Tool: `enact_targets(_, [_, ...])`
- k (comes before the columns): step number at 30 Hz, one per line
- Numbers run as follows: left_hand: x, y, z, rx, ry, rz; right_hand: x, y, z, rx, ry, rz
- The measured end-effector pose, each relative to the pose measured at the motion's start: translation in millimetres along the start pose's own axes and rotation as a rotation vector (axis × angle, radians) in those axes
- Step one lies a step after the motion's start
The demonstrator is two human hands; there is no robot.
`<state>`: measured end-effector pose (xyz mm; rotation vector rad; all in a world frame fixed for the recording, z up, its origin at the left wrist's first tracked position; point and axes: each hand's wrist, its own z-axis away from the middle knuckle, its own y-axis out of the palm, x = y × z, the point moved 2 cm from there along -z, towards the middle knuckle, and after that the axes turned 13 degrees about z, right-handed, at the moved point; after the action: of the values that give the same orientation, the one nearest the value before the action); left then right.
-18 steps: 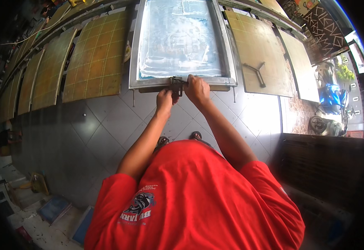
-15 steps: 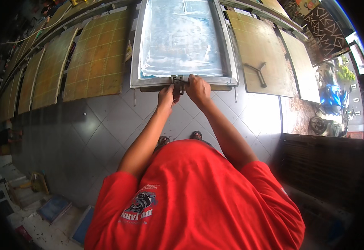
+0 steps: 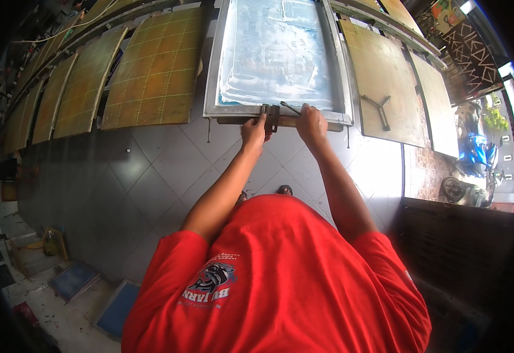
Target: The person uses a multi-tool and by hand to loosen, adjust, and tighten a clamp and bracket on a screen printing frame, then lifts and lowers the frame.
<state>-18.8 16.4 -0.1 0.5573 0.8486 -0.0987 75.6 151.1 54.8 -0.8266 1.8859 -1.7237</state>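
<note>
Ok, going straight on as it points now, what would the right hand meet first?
Probably the near rail of the pale grey rectangular metal frame; depth is unclear, and the right hand may already touch it.

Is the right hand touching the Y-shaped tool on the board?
No, a clear gap separates the Y-shaped tool from the right hand.

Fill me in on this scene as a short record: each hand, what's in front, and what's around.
Left hand: gripping the dark bracket at the frame's near edge
Right hand: holding a thin dark rod, beside the bracket
In front: pale metal frame around a blue-and-white smeared screen
To the left: yellowish boards with grid lines
To the right: paler boards, one bearing a three-armed tool
Floor: grey tiles
</note>
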Motion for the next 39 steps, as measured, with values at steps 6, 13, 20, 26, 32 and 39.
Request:
enact_targets(6, [1, -2, -1, -0.004, -0.026, -0.017, -63, -4, 5, -0.070, 0.129, 0.044])
enact_targets(13, [1, -6, -5, 0.014, -0.051, 0.003, -104, -10, 4, -0.017, 0.148, 0.065])
enact_targets(20, [1, -3, -3, -0.001, -0.055, 0.028, -101, -7, 4, -0.121, 0.120, 0.019])
enact_targets(26, [4, -4, -5, 0.010, -0.068, 0.075, -103, -3, 3, -0.154, 0.184, -0.020])
enact_targets(32, [4, -4, -4, -0.002, -0.082, 0.047, -101, -5, 7, -0.148, 0.137, -0.037])
enact_targets(39, [1, 2, 3, -0.022, -0.061, 0.078, -109, -2, 10, -0.125, 0.160, -0.145])
